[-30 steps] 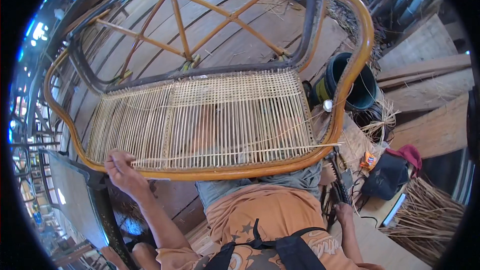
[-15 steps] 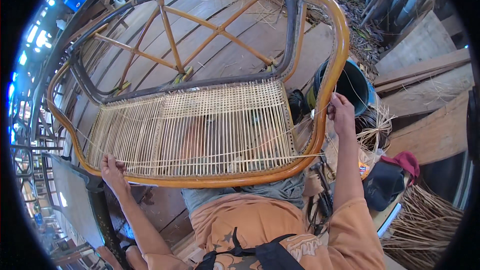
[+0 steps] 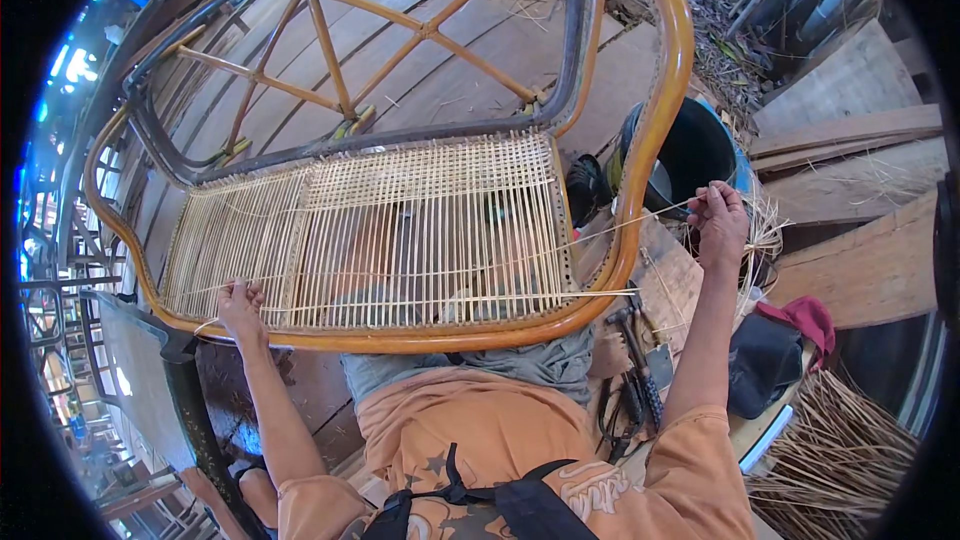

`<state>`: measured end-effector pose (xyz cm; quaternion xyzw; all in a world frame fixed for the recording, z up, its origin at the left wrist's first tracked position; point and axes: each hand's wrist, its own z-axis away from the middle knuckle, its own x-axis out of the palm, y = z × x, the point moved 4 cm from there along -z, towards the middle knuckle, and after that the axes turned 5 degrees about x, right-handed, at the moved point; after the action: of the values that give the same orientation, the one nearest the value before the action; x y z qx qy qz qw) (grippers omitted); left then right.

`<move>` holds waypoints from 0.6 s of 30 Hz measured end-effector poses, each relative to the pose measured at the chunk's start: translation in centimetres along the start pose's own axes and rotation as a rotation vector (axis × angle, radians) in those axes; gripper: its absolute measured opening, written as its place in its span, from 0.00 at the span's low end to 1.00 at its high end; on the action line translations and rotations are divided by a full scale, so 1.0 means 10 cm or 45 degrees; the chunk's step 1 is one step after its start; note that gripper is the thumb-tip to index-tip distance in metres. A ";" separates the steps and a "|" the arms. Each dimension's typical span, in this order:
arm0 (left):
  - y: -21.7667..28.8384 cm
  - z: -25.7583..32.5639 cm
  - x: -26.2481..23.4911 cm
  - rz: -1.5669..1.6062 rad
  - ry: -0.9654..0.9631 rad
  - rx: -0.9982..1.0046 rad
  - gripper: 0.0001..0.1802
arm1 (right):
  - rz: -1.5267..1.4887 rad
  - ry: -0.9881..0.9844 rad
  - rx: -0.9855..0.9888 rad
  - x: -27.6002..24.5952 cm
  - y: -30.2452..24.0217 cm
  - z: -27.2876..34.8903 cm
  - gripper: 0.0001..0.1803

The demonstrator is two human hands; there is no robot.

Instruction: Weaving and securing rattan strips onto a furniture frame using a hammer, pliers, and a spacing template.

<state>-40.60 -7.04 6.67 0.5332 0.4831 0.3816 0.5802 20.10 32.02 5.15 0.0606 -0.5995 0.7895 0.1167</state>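
Plank floor [image 3: 510, 40], strand [image 3: 667, 208] in fingers [image 3: 722, 195]

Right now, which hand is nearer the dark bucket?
Right. The right hand is at the near side of the bucket; the left hand is far left of it, by the woven seat.

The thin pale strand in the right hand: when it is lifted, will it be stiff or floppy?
The strand is probably bendy rather than rigid, since it bows gently across the woven seat. It is likely light for its length, being very thin, and the right hand only pinches it.
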 end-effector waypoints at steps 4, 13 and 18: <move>-0.06 -0.06 -0.07 0.008 0.013 -0.001 0.06 | -0.058 -0.002 -0.013 -0.07 0.02 0.02 0.06; -0.05 -0.07 -0.14 0.077 0.019 -0.003 0.05 | -0.272 -0.094 -0.112 -0.19 0.09 0.09 0.05; -0.10 -0.13 -0.13 0.111 0.006 -0.016 0.06 | -0.177 -0.066 -0.169 -0.18 0.02 0.12 0.05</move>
<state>-42.28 -8.14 5.94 0.5492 0.4585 0.4109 0.5652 21.74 30.57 4.88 0.1148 -0.6475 0.7363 0.1595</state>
